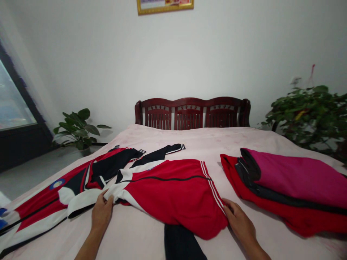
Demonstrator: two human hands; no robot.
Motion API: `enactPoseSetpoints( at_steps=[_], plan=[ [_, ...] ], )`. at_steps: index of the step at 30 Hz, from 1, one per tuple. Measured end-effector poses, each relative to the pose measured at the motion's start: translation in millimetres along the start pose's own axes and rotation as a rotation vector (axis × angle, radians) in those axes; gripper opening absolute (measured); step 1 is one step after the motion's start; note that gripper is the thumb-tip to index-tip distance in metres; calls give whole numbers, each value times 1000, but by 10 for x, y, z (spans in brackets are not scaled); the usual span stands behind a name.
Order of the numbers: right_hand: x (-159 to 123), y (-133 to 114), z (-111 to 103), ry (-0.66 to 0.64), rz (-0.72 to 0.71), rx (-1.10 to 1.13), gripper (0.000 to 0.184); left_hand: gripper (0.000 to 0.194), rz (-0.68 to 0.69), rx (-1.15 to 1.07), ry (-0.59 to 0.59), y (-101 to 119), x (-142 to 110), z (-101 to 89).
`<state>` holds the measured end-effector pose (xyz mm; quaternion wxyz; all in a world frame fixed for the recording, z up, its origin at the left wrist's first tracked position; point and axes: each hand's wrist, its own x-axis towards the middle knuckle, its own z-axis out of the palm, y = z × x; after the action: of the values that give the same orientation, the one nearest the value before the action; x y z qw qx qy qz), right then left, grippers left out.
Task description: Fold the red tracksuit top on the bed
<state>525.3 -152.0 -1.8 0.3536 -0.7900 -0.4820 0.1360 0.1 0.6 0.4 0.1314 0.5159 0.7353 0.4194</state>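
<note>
Red jacket [173,195], pinched by left hand [102,213] and right hand [241,222], sits beside another garment [40,203] with an illegible blue badge [57,184].

I see one red track jacket [173,195] with white shoulders, lying front upward and sideways between the fingers of the left hand [102,211] and the right hand [241,221]. The left fingers hold white cloth near its collar; the right fingers pinch its white-striped hem. One navy sleeve [151,156] stretches beyond the left fingers; another dark sleeve [182,242] emerges below, left of the right fingers.
</note>
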Motion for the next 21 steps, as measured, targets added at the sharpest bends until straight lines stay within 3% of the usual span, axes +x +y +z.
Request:
enactPoseSetpoints(
  at_steps=[3, 7, 10, 12, 14, 17, 21],
  plan=[
    [-47, 0, -32, 38, -42, 21, 56, 54, -2, 7, 1, 18, -6, -7],
    [-418, -117, -114, 133, -304, -64, 46, 54, -16, 0, 2, 40, -22, -17],
    [-803, -274, -106, -118, -576, -119, 43, 55, -5, 11, -1, 50, -31, -24],
    [-993, -384, -18, -362, -748, -144, 59, 56, -3, 15, 1, 54, -31, -28],
    [-1091, -501, 120, -491, -835, -184, 73, 56, -12, 23, 2, 58, -29, -28],
    [-1101, -733, 294, -470, -804, -219, 69, 55, -20, 30, 3, 69, -25, -24],
    [-1091, -1145, 205, -512, -611, 5, 31, 57, -39, -63, 5, 132, -48, -54]
  ],
)
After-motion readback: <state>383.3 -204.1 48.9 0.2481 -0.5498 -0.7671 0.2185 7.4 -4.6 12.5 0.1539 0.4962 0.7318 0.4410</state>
